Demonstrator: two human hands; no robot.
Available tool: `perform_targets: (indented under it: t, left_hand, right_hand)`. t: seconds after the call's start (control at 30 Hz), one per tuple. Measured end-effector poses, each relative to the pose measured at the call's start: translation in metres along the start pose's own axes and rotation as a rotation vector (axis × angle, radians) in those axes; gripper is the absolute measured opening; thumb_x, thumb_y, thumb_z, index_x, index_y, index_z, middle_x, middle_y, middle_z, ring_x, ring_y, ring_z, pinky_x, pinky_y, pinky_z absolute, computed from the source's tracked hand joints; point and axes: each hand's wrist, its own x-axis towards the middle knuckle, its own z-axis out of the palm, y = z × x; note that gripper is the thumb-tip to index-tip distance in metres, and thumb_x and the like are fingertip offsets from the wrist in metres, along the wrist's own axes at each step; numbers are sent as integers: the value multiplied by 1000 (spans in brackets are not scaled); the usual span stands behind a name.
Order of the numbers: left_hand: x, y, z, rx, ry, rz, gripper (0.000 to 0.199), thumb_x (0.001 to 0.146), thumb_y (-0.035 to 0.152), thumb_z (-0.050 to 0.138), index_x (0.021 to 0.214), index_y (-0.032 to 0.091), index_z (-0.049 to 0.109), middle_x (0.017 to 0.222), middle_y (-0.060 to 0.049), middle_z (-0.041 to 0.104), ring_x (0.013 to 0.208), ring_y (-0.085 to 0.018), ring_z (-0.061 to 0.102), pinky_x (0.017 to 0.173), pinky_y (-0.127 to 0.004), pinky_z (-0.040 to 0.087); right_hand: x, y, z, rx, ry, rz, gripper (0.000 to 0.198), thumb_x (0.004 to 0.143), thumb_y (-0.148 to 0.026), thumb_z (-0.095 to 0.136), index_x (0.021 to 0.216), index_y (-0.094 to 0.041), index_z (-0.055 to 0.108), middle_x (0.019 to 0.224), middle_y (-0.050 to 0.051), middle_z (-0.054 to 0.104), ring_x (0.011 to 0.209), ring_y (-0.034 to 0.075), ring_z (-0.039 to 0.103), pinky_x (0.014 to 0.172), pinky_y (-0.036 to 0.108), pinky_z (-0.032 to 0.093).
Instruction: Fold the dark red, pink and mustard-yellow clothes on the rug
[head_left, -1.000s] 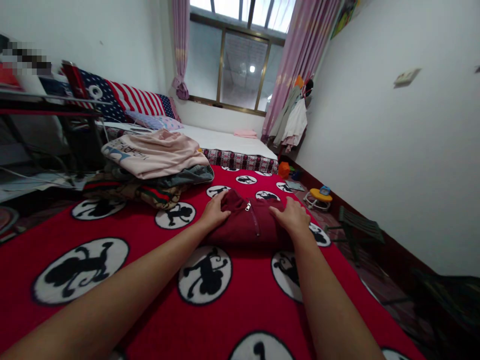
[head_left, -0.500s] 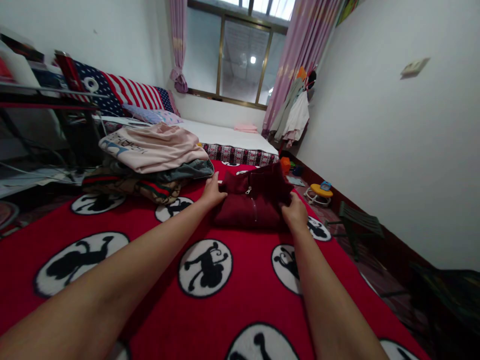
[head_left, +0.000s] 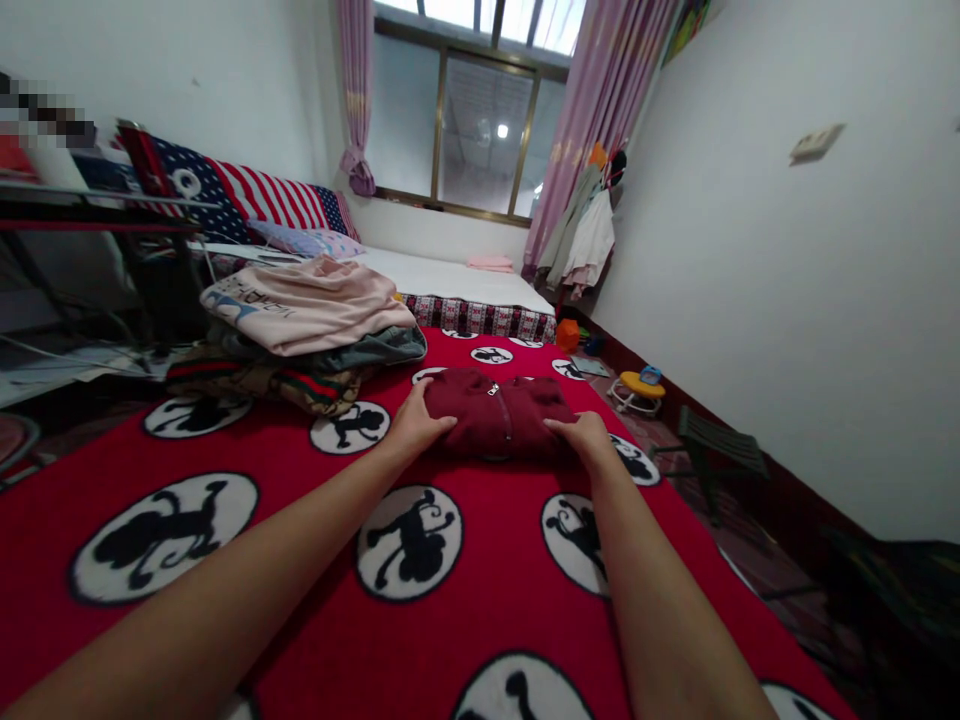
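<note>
A dark red zip-up jacket (head_left: 472, 418) lies folded into a compact bundle on the red blanket (head_left: 495, 530), its silver zipper pull showing near the top middle. My left hand (head_left: 417, 422) grips the bundle's left end, with the thumb on top and the fingers along the far side. At the right end, my right hand (head_left: 588, 436) holds on with its thumb over the cloth; its other fingers are hidden under or behind the fabric. Left of the jacket rests a pile of clothes, with a pale pink shirt (head_left: 319, 300) on top and a patterned brown garment (head_left: 262, 380) at the bottom.
Behind the blanket stands a low bed with a white sheet (head_left: 427, 268). A desk (head_left: 97, 215) is at the left. On the right floor are a yellow-topped stool (head_left: 640, 385) and a dark folding stool (head_left: 720, 440). Clothes (head_left: 589, 240) hang by the curtain.
The jacket's raised far part has come down, so the bundle now lies flatter and lower. Both hands have shifted a little, their thumbs now over the top of the cloth.
</note>
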Motion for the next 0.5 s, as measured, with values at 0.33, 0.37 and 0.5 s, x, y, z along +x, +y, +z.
perform_targets:
  t: [0.33, 0.37, 0.5]
  left_hand:
    - [-17, 30, 5, -286, -115, -20, 42, 58, 15, 67, 100, 12, 67, 96, -7, 71, 90, -25, 67, 88, -39, 53]
    - [-23, 35, 11, -198, -164, 93, 45, 59, 13, 65, 104, 13, 67, 101, -8, 70, 96, -26, 65, 92, -39, 51]
    - [-47, 48, 30, 72, -299, 440, 47, 59, 8, 60, 105, 13, 69, 119, -11, 62, 111, -27, 58, 100, -37, 47]
  right_hand:
    - [-36, -59, 10, -124, 34, -273, 36, 81, -43, 56, 101, -16, 67, 100, 14, 72, 94, 28, 66, 77, 34, 47]
    - [-42, -66, 12, -131, -6, -266, 48, 84, -54, 50, 107, -15, 65, 104, 17, 71, 98, 30, 66, 80, 36, 47]
    - [-54, -74, 19, -118, -114, -209, 87, 76, -82, 37, 122, -11, 55, 117, 22, 65, 110, 34, 62, 88, 42, 46]
